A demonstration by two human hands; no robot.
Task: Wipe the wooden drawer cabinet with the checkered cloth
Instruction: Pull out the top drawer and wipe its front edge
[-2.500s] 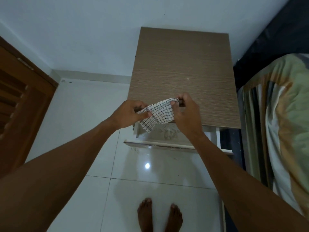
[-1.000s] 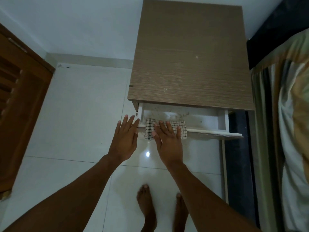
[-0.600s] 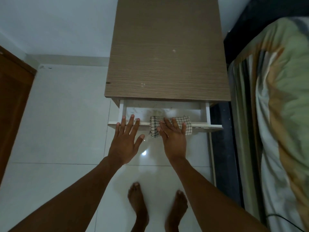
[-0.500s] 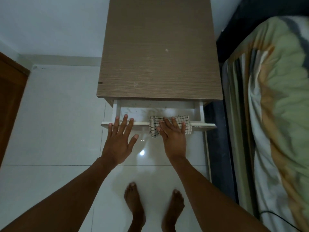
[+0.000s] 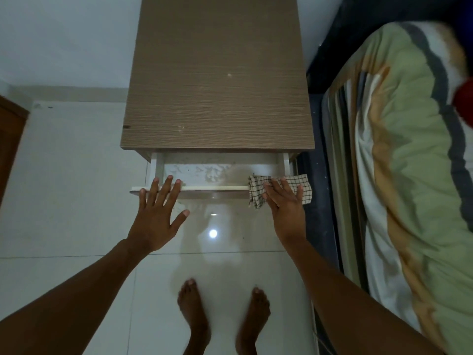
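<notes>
- White-tiled floor (image 5: 64,175) and a bed (image 5: 409,175) were noted on either side of the wooden drawer cabinet (image 5: 217,85); its top drawer (image 5: 212,188) was pulled out.
- The checkered cloth (image 5: 256,193) was found at the right end of the drawer's front edge, pressed under the right hand (image 5: 286,210), with fingers laid straight and nothing gripped.
- Half a second earlier the cloth had been seen at mid-edge, so one rightward stroke along the rim was judged made.
- The left hand (image 5: 156,217) was kept flat at the left end, fingers spread open.
- The drawer bottom was seen blotchy and was judged not yet wiped.
</notes>
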